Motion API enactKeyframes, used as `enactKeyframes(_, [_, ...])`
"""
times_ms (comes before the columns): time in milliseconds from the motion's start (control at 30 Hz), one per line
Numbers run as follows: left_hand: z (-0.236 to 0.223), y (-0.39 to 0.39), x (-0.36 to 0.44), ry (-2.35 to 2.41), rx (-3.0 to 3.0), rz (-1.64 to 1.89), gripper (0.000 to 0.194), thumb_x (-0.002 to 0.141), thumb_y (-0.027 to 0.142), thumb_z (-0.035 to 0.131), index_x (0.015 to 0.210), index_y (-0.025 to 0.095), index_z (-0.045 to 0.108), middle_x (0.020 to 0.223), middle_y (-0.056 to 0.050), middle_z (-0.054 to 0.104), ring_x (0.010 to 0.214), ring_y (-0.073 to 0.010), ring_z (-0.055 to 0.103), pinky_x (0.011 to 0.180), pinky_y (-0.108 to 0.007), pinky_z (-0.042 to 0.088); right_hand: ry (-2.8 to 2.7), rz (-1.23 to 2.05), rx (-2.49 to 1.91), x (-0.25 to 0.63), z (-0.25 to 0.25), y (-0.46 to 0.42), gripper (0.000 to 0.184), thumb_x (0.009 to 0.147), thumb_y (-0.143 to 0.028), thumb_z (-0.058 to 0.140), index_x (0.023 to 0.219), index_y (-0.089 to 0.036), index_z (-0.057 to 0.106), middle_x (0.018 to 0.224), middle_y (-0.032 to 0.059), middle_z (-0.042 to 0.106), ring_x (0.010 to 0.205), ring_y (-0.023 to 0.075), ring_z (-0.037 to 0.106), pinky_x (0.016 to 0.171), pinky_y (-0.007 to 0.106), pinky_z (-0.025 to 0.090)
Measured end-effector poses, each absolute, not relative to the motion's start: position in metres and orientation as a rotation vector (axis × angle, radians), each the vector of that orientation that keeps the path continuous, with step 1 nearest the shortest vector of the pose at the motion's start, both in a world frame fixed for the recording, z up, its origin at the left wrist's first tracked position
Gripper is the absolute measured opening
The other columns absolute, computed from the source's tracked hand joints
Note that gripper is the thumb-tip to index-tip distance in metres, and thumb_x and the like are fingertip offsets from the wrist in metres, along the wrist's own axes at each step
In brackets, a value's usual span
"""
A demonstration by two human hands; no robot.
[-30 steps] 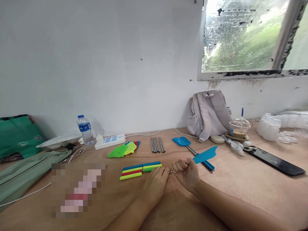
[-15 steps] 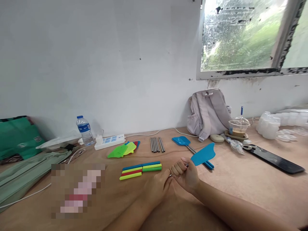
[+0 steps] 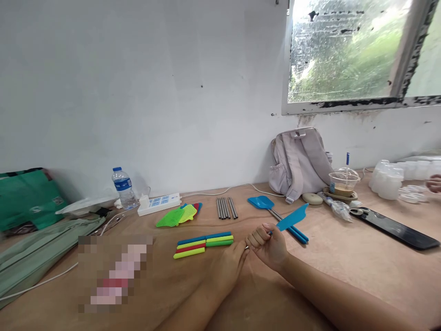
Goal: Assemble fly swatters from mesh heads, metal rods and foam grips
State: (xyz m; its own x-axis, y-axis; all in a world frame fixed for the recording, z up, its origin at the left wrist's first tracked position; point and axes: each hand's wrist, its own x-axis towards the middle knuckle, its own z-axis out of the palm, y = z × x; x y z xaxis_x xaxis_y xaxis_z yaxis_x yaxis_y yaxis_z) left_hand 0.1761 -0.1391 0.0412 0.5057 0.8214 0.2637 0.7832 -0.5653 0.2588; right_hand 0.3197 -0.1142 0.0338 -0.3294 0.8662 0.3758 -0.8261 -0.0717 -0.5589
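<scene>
My right hand point(image 3: 269, 243) is closed in a fist round the metal shaft of a blue fly swatter point(image 3: 291, 218), whose head sticks out to the right, above the table. My left hand point(image 3: 229, 266) meets the shaft's near end with pinched fingers, just below a row of coloured handle sleeves point(image 3: 204, 244). A finished blue swatter point(image 3: 262, 202) lies behind. Several bare metal rods point(image 3: 225, 208) lie side by side further back. A pile of green, yellow and red swatter heads point(image 3: 177, 214) is to their left.
A grey backpack point(image 3: 299, 163), an iced drink cup point(image 3: 342, 183) and a black phone-like slab point(image 3: 396, 227) stand at the right. A power strip point(image 3: 159, 203), water bottle point(image 3: 123, 187) and green bags point(image 3: 31, 239) fill the left. Another person's hand point(image 3: 434, 184) shows at the right edge by clear plastic containers point(image 3: 389, 181).
The blue swatter head in my right hand has turned from flat-on to more edge-on. My hands have stayed close together. Another person's hand has appeared at the far right.
</scene>
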Motion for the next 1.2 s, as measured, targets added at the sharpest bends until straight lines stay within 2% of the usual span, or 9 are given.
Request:
enactKeyframes(167, [0.026,-0.131,0.178,1.465,2.626,0.565,0.025,0.091,0.013,0.029,0.093,0.018,0.054,0.098,-0.007,0.059,0.092,-0.0199,0.056,0.078,-0.031,0.042,-0.778,1.669,-0.129,0.315,0.03,-0.114,0.049,0.071,-0.029,0.052,0.044,-0.02,0.013,0.039,-0.0068,0.016,0.042,0.0095,0.018,0.049,0.028,0.026])
enactKeyframes(267, [0.017,-0.13,0.179,1.458,2.586,0.557,0.03,0.088,0.006,0.025,0.091,0.018,0.052,0.092,-0.005,0.059,0.082,-0.017,0.058,0.071,-0.028,0.043,-0.77,1.679,-0.14,0.314,0.028,-0.114,0.049,0.072,-0.031,0.051,0.043,-0.02,0.013,0.037,-0.0069,0.016,0.041,0.0095,0.017,0.047,0.028,0.025])
enactKeyframes(567, [0.032,-0.136,0.177,1.316,2.501,0.595,0.019,0.092,0.024,0.03,0.084,0.021,0.047,0.08,-0.002,0.062,0.071,-0.0167,0.059,0.059,-0.024,0.039,-0.747,1.753,-0.115,0.315,0.027,-0.111,0.053,0.073,-0.034,0.052,0.043,-0.02,0.011,0.036,-0.0076,0.013,0.038,0.0091,0.013,0.043,0.027,0.021])
enactKeyframes(667, [0.038,-0.141,0.18,1.308,2.478,0.629,0.016,0.09,0.023,0.031,0.088,0.021,0.047,0.085,-0.003,0.063,0.076,-0.0174,0.059,0.061,-0.024,0.04,-0.81,1.772,-0.083,0.32,0.032,-0.108,0.056,0.074,-0.036,0.054,0.042,-0.02,0.011,0.037,-0.0076,0.013,0.039,0.0089,0.014,0.044,0.026,0.022])
enactKeyframes(733, [0.039,-0.144,0.181,1.315,2.456,0.646,0.016,0.088,0.023,0.035,0.099,0.02,0.046,0.095,-0.006,0.062,0.084,-0.0192,0.059,0.066,-0.026,0.042,-0.85,1.787,-0.075,0.327,0.036,-0.104,0.058,0.076,-0.039,0.053,0.042,-0.02,0.01,0.038,-0.0075,0.012,0.039,0.0087,0.014,0.044,0.026,0.022])
enactKeyframes(867, [0.04,-0.15,0.181,1.396,2.423,0.581,0.032,0.082,0.018,0.039,0.114,0.018,0.041,0.11,-0.01,0.059,0.099,-0.0212,0.057,0.08,-0.03,0.042,-0.835,1.731,-0.101,0.349,0.044,-0.094,0.058,0.081,-0.043,0.048,0.044,-0.02,0.009,0.039,-0.0076,0.009,0.038,0.0087,0.011,0.041,0.026,0.021])
enactKeyframes(967, [0.044,-0.152,0.177,1.391,2.503,0.485,0.037,0.077,0.012,0.038,0.114,0.018,0.042,0.112,-0.009,0.059,0.102,-0.0211,0.055,0.084,-0.031,0.042,-0.791,1.675,-0.138,0.372,0.05,-0.086,0.056,0.081,-0.04,0.047,0.047,-0.02,0.009,0.041,-0.0081,0.008,0.038,0.0086,0.009,0.04,0.026,0.02])
enactKeyframes(1133, [0.052,-0.151,0.171,1.403,2.6,0.336,0.029,0.076,0.013,0.036,0.102,0.017,0.05,0.099,-0.007,0.062,0.085,-0.0208,0.058,0.072,-0.031,0.046,-0.713,1.608,-0.144,0.415,0.059,-0.076,0.052,0.08,-0.035,0.048,0.049,-0.02,0.009,0.043,-0.0082,0.009,0.04,0.0088,0.008,0.039,0.025,0.02])
enactKeyframes(1200, [0.052,-0.148,0.169,1.385,2.684,0.327,0.028,0.077,0.013,0.037,0.101,0.017,0.053,0.099,-0.007,0.062,0.089,-0.0211,0.056,0.077,-0.032,0.044,-0.661,1.543,-0.134,0.427,0.06,-0.074,0.051,0.08,-0.033,0.048,0.049,-0.02,0.01,0.043,-0.0081,0.01,0.04,0.0089,0.008,0.039,0.025,0.021])
